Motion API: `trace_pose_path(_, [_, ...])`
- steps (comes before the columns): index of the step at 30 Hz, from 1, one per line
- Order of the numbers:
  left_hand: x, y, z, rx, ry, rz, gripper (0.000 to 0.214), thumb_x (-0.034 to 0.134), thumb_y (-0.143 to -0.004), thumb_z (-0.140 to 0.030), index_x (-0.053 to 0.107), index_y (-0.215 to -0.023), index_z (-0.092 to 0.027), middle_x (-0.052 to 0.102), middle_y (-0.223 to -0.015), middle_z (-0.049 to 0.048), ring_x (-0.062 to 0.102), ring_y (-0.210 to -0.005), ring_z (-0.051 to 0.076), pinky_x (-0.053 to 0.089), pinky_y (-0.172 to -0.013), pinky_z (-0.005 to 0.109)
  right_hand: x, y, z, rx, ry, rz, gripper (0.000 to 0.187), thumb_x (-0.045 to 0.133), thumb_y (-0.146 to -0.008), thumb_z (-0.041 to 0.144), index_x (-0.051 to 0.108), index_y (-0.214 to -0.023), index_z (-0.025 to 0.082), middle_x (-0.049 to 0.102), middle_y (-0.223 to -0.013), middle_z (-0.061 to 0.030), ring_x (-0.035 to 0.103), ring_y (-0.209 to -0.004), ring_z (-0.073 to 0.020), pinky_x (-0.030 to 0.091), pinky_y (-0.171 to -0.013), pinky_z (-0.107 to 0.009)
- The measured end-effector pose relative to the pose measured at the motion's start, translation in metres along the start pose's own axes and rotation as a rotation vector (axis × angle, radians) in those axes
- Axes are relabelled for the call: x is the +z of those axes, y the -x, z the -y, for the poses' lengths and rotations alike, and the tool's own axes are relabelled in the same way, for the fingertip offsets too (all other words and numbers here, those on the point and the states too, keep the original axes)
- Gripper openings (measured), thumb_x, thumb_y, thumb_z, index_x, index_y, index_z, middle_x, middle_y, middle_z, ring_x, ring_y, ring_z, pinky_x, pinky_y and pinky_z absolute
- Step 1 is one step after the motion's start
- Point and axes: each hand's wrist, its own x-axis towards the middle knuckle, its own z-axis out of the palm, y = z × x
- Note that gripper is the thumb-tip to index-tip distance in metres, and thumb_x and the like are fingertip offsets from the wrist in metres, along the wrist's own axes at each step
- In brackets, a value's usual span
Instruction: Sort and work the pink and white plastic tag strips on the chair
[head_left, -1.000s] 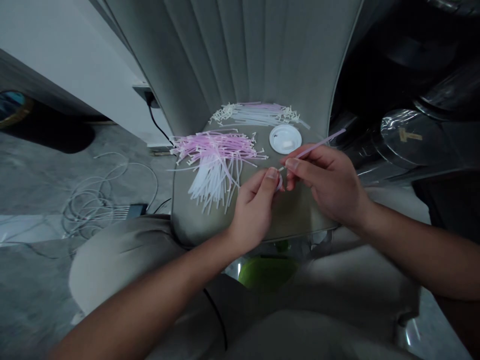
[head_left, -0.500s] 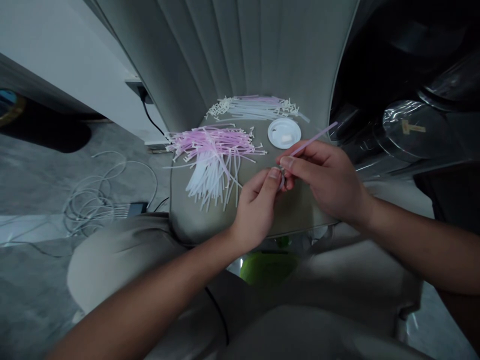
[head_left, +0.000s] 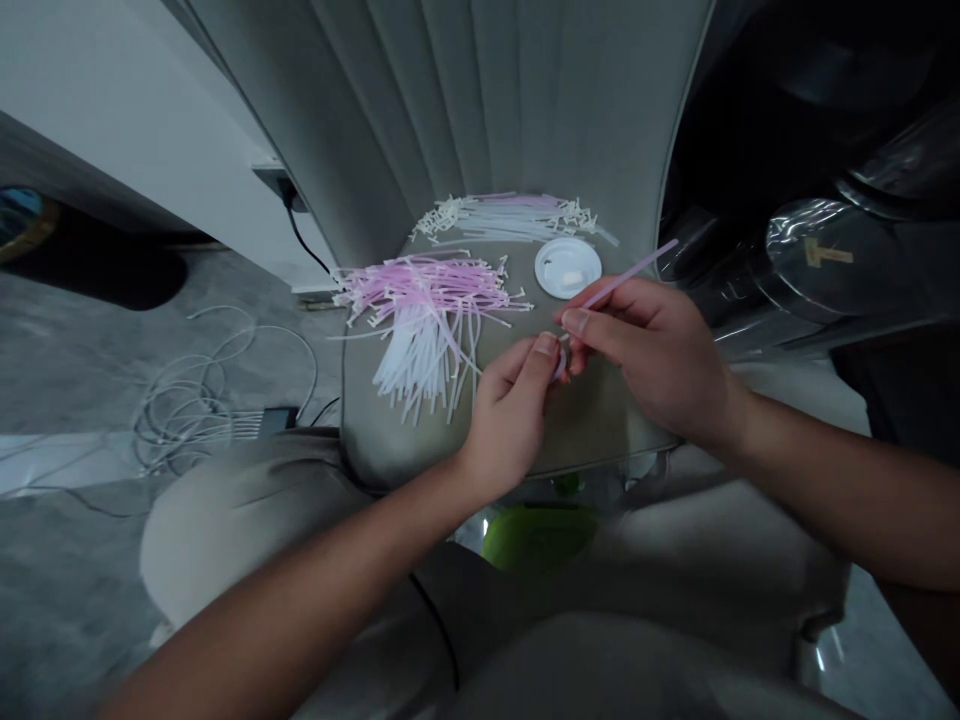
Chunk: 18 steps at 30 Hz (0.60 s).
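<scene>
Over the front of the chair seat, my right hand (head_left: pixel 660 355) is closed in a pinch on a thin pink tube (head_left: pixel 637 267), whose free end points up and right. My left hand (head_left: pixel 514 400) meets it fingertip to fingertip, its thumb and fingers pressed together. A small whitish bit and a pinkish curved piece (head_left: pixel 559 364) show at the left fingertips; how they join the tube is hidden. Left of the hands lies a pile of pink tubes (head_left: pixel 427 285) with white end pieces, over a bundle of whitish tubes (head_left: pixel 412 360).
A round white dish (head_left: pixel 568 252) with a small white block sits behind the hands. More tubes with white ends (head_left: pixel 510 217) lie along the backrest (head_left: pixel 517 100). Coiled cables (head_left: pixel 180 405) are on the floor at left, a green object (head_left: pixel 536 535) below the seat (head_left: pixel 405 455).
Both hands stay almost in place, with the tube still in the right hand. The left fingertips have shifted very slightly down and left. The camera view has moved a little.
</scene>
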Motion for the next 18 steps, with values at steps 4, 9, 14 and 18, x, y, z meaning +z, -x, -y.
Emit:
trace_pose_path(4, [-0.0002,-0.0016,-0.0046,0.006,0.036,0.018,0.040,0.057,-0.090,-0.050,0.056,-0.066,-0.017,0.044,-0.059,-0.0026,0.040,-0.054,0.009,0.039,-0.055,0.023,0.0011,-0.0001,-0.0002,-0.006,0.028,0.028,0.011,0.066,-0.084,0.017,0.065,-0.074,0.018,0.064,-0.063,0.0024,0.061,-0.059,-0.0098,0.052,-0.059,-0.023])
trace_pose_path(9, [-0.0008,-0.0013,-0.0052,0.001,0.050,0.017,0.038,0.057,-0.091,-0.047,0.057,-0.067,-0.017,0.050,-0.065,-0.0008,0.045,-0.058,0.009,0.039,-0.057,0.023,0.0019,0.0006,0.0016,0.001,0.061,0.049,0.009,0.065,-0.085,0.018,0.067,-0.075,0.017,0.066,-0.065,0.0019,0.061,-0.060,-0.0100,0.053,-0.058,-0.023])
trace_pose_path(14, [-0.0007,-0.0013,-0.0065,0.000,0.039,0.015,0.040,0.057,-0.090,-0.049,0.055,-0.066,-0.017,0.050,-0.065,-0.0005,0.045,-0.060,0.009,0.039,-0.057,0.023,0.0019,-0.0005,0.0019,-0.010,0.058,0.041,0.010,0.065,-0.084,0.017,0.067,-0.074,0.017,0.066,-0.064,0.0020,0.062,-0.060,-0.0101,0.052,-0.058,-0.023])
trace_pose_path(18, [-0.0002,-0.0014,-0.0078,-0.001,0.006,0.004,0.041,0.056,-0.090,-0.051,0.054,-0.066,-0.018,0.050,-0.065,-0.0005,0.044,-0.059,0.010,0.037,-0.055,0.024,0.0017,-0.0004,0.0009,0.007,0.044,0.047,0.010,0.065,-0.084,0.017,0.067,-0.074,0.017,0.066,-0.064,0.0022,0.062,-0.060,-0.0099,0.052,-0.059,-0.023])
